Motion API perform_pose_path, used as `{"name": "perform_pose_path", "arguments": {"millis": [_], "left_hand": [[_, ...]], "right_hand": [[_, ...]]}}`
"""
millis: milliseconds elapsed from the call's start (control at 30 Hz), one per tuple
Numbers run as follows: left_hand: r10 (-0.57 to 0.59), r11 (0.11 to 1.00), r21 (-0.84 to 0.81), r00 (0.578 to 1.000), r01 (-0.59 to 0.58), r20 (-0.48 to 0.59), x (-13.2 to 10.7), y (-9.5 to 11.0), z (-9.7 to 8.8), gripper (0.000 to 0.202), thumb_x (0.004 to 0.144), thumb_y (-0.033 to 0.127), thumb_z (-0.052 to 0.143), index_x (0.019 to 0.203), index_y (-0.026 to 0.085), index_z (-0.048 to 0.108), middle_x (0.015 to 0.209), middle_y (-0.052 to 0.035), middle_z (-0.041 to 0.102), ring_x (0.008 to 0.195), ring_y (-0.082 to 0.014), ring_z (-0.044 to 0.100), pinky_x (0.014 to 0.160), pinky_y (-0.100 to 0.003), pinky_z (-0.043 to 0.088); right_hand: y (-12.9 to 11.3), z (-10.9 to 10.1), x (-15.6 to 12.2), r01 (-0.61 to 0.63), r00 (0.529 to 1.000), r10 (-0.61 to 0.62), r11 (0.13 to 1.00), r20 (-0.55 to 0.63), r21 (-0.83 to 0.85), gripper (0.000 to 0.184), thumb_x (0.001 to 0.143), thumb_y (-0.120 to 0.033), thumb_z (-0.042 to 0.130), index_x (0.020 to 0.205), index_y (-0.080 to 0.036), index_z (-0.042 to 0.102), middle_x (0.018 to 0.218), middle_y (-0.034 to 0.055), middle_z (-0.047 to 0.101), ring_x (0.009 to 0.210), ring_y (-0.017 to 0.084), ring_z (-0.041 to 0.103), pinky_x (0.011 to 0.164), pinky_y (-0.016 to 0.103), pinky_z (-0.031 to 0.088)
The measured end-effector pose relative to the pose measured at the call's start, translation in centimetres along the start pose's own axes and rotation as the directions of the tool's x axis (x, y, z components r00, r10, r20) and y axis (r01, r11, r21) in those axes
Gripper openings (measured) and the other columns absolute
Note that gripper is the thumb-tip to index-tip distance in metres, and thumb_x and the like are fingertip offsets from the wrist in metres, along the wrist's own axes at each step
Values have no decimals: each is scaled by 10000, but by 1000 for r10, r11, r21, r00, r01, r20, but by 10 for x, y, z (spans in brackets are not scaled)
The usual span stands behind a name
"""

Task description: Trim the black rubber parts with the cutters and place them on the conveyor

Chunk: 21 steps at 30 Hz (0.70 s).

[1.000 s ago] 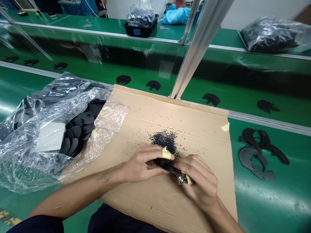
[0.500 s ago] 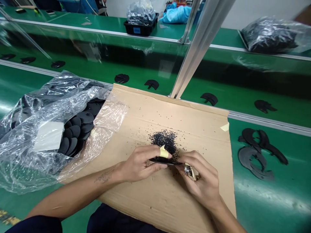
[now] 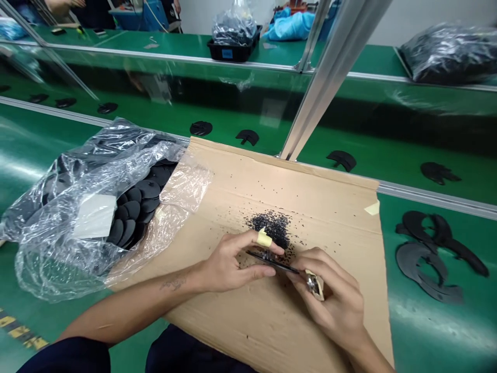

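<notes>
Between my hands is a thin black plastic piece (image 3: 277, 262), seen almost edge-on above a sheet of cardboard (image 3: 217, 321). My right hand (image 3: 330, 292) pinches its right end. A small shiny metal tool (image 3: 312, 284) wrapped in pale tape is also tucked in that hand; its kind is hidden by the fingers. My left hand (image 3: 231, 261) is around the piece's left end with index finger and thumb apart, and yellow tape (image 3: 264, 238) is wound on the index finger. Behind the piece lies a heap of small black scraps (image 3: 272, 225) on the cardboard.
At left, a clear plastic bag (image 3: 58, 228) holds many round black pieces (image 3: 132, 210). Curved black parts (image 3: 423, 259) lie at right on the green table. More black pieces (image 3: 341, 159) lie on the green surface behind a metal post (image 3: 330, 77). A black bin (image 3: 233, 51) stands farther back.
My left finger and thumb have spread apart from the black piece, which now tilts down to the right. My right hand keeps its grip. The view has shifted slightly left.
</notes>
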<state>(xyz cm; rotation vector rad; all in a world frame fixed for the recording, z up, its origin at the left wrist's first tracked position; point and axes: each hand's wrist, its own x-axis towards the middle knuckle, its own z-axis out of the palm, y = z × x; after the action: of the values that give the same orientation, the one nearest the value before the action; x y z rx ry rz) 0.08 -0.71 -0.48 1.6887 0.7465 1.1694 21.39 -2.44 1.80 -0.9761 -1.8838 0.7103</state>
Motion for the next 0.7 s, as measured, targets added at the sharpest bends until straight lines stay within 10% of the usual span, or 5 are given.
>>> {"name": "perform_pose_path", "arguments": {"millis": [233,700], "left_hand": [[44,998,54,999,-43,-20,3,0,-4,197,914,279,709,1056,143,727,942,-89,774,860,-177,706,808,-315,572],[205,934,282,975,-220,81,3,-5,-4,165,907,197,681,1070,176,703,894,-45,692,824,-158,596,762,-302,486]], "right_hand": [[-5,-7,5,-134,989,124,981,79,142,60,913,-170,636,898,-212,676,777,48,692,693,181,655,589,301,546],[16,-4,-7,125,987,-75,909,139,-398,181,941,-169,591,1106,-172,666,929,106,721,796,222,659,683,373,518]]}}
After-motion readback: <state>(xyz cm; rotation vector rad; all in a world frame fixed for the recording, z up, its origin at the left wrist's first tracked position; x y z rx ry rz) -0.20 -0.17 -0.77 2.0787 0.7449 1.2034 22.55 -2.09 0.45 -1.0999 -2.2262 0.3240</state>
